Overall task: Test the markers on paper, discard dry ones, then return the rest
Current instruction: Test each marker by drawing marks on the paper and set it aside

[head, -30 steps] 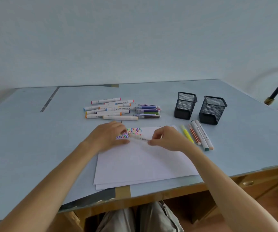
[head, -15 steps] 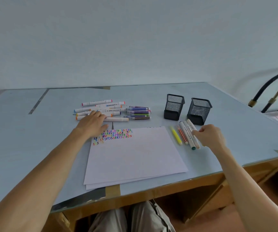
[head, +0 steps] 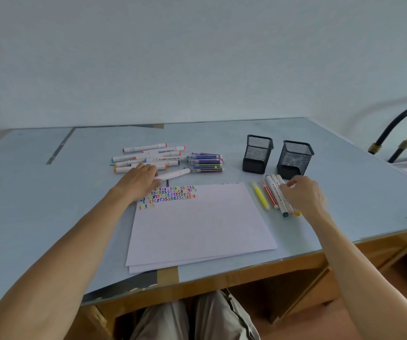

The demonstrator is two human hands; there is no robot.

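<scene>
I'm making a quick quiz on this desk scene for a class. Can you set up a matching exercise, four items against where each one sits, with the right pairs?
Items:
1. left hand
2. right hand
3. yellow marker
4. sheet of paper

Places:
A. between the two groups of markers, squiggles in its far left corner
B. on the row of markers in front of the mesh cups
C. leftmost of the row right of the paper
D. on a white marker beside the big pile of markers

Pairs: 1-D, 2-B, 3-C, 4-A
</scene>
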